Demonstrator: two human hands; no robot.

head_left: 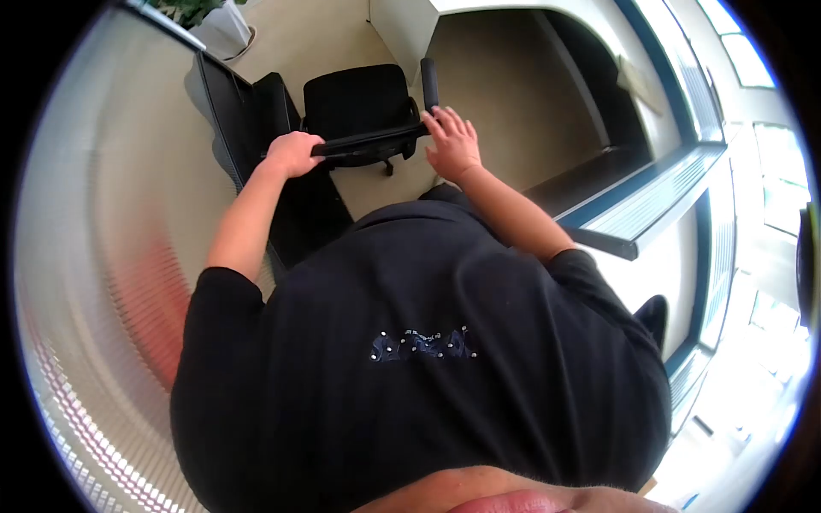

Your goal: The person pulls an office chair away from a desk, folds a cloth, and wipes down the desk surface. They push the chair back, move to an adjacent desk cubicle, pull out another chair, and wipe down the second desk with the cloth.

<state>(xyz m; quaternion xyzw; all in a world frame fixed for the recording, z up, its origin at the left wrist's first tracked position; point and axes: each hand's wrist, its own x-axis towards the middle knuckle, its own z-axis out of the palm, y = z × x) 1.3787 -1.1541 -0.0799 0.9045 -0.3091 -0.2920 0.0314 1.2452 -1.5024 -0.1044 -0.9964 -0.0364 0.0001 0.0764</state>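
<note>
A black office chair (357,101) stands in front of me, its seat beyond the thin top edge of its backrest. My left hand (293,155) is closed round the left end of that backrest edge, knuckles up. At the right end, beside the upright armrest (429,81), my right hand (452,144) grips the backrest with its fingers slightly apart and laid over it. The undersides of both hands are hidden.
Black furniture or a panel (248,128) runs close along the left, by a ribbed translucent wall (103,214). A white desk (406,34) with a dark-edged opening curves round the right. A potted plant (224,32) stands at the far left.
</note>
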